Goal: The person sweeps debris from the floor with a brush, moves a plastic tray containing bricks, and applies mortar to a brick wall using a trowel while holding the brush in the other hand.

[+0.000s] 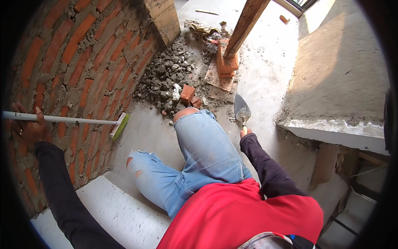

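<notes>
My left hand (31,129) is closed around the pale handle of a long-handled brush (83,120) at the far left. The pole runs sideways in front of the brick wall (78,74), and its yellow-green bristle head (120,125) is close to the wall's lower part. At the right of my knees, my right hand (245,132) grips the light handle of a pointed trowel (241,107). Its metal blade points away from me, over the pale floor, with some grey mortar near the handle end.
Ahead lies a heap of grey rubble (166,68) with broken brick pieces (188,94). A wooden post (244,29) stands on stacked bricks (226,62) beyond it. At right is a rough plastered ledge (340,83); timber pieces (325,164) show below it.
</notes>
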Demonstrator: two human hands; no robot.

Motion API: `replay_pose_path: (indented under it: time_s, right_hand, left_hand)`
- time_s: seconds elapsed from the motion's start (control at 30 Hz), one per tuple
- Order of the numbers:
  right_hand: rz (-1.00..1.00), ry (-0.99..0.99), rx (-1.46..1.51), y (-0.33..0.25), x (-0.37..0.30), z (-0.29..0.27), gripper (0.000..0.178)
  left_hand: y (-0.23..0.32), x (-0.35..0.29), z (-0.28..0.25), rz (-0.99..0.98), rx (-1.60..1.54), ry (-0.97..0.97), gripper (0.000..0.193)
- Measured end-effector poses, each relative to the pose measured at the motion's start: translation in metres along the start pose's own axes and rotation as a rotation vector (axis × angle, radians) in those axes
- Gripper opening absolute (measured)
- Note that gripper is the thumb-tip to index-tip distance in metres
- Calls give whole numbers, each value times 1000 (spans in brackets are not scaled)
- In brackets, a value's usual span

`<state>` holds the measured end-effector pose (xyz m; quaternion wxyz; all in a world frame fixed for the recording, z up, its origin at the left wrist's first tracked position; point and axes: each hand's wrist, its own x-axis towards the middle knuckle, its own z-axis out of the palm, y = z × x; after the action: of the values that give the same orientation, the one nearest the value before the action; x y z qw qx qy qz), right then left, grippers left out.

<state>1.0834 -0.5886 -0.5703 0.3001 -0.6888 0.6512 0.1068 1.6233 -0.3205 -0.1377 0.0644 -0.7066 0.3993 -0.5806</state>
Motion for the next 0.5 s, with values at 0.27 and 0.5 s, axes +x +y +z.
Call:
replay_pose_path:
  time_s: [0.27,0.5]
  right_hand:
    - [-6,-5,-8,-8,-4,-8,38]
    - [-51,-123,-115,-14,-16,-24,40]
  left_hand:
    - [-11,6,1,-7,-25,15,58]
    - [-13,0,1,-35,-99,-16,59]
